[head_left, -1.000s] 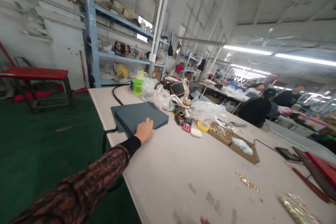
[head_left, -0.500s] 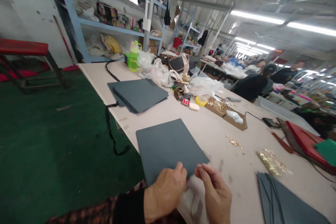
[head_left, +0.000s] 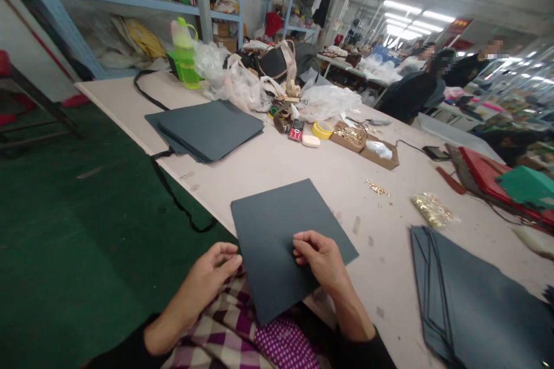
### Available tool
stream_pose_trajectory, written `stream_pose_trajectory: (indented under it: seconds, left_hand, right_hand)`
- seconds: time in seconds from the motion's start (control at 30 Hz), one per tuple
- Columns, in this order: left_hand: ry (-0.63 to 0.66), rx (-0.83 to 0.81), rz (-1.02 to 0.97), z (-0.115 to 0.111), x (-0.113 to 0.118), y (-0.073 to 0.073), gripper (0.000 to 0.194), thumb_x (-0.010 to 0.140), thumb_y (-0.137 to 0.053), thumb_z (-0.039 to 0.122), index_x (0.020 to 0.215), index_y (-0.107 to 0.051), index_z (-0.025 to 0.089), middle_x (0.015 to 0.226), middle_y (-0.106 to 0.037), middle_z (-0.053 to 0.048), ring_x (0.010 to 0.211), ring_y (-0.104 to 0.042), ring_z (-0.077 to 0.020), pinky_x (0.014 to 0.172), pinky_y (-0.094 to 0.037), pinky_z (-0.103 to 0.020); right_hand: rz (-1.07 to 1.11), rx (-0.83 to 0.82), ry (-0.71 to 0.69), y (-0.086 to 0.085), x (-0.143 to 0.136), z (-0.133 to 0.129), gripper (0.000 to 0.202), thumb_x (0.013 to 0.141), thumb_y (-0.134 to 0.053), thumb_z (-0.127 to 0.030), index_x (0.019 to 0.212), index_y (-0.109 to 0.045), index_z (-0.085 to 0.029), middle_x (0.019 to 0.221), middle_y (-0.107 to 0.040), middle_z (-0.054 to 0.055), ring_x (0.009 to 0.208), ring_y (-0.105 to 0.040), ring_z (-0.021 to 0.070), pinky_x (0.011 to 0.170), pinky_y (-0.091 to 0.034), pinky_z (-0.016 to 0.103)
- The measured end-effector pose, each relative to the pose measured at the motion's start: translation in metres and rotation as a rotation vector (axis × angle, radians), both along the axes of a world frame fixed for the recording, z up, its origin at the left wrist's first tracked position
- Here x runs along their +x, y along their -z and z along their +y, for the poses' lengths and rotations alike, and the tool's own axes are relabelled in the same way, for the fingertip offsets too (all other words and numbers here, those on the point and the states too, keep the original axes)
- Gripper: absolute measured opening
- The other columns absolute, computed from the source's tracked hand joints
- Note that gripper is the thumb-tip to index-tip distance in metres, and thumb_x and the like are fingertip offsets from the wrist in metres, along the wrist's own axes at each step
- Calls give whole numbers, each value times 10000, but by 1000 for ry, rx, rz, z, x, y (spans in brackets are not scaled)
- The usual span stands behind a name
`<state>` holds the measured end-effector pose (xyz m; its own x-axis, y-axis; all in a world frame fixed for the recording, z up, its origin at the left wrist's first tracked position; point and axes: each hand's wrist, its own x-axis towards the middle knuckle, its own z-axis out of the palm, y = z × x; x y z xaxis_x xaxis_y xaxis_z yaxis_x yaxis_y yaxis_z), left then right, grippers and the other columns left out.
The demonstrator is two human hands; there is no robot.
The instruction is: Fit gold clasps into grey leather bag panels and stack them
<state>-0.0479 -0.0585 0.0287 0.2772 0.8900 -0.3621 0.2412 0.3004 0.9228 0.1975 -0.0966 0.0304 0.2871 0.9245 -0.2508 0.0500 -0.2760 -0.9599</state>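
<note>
A dark grey-blue flat panel (head_left: 277, 213) lies at the table's near edge, its lower corner over my lap. It looks like stiff sheet material; whether it is one layer or several I cannot tell. My left hand (head_left: 212, 277) hovers just left of the panel's edge, fingers loosely bent, with a gap between thumb and forefinger. Above the panel's right half is my right hand (head_left: 320, 259), thumb and fingertips pinched together; anything between them is too small to make out. A small dark mark shows on the panel left of those fingertips.
Stacks of similar panels lie far left (head_left: 216, 132) and right (head_left: 485, 300), the right one with dark strips on top. Loose gold-coloured pieces (head_left: 377, 187), a bag of metal parts (head_left: 433, 210), cardboard trays (head_left: 381, 155), yellow tape (head_left: 322, 130) and a green bottle (head_left: 186, 57) share the table (head_left: 303, 161).
My hands have parted: the left moved left off the panel, the right moved up and left over it. The camera view has shifted, and the panel's lower part shows more fully.
</note>
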Motion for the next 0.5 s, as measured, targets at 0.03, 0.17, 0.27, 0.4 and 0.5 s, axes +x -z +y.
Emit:
stream_pose_trajectory:
  seconds: [0.03, 0.17, 0.27, 0.4, 0.5]
  left_hand:
    - [19, -79, -114, -1, 3, -3, 355, 789, -656, 469, 974, -592, 173, 905, -709, -51, 860, -667, -210, 791, -511, -319]
    - [92, -218, -496, 0, 30, -18, 423, 750, -743, 388, 1083, -616, 161, 1069, -725, -93, 952, -674, -226, 888, -510, -342]
    - [121, -309, -539, 8, 47, -24, 492, 709, -779, 384, 1109, -645, 131, 1027, -739, -115, 906, -688, -248, 837, -534, -356]
    - [70, -378, -440, 16, 58, -19, 534, 671, -789, 431, 1094, -669, 128, 861, -750, -94, 722, -686, -221, 633, -535, -297]
    - [37, -384, -382, 16, 60, -11, 503, 681, -770, 476, 1037, -686, 131, 754, -727, -58, 589, -647, -178, 501, -478, -244]
  right_hand:
    - [18, -14, -27, 0, 0, 5, 251, 740, -710, -368, 840, -705, -138, 657, -667, 9, 572, -617, 110, 550, -514, 211]
    - [99, -90, -108, -5, 0, 24, 278, 675, -757, -365, 799, -673, -131, 643, -665, 3, 560, -636, 110, 546, -527, 213]
    - [103, -164, -165, -11, 0, 33, 306, 651, -772, -376, 791, -654, -130, 599, -658, -2, 510, -616, 99, 497, -507, 199]
    - [115, -210, -248, -14, 0, 37, 321, 660, -753, -395, 813, -641, -135, 527, -631, -22, 456, -584, 84, 469, -490, 184]
    - [119, -201, -267, -13, 0, 38, 328, 665, -745, -406, 824, -630, -143, 522, -616, -37, 457, -585, 87, 458, -492, 184]
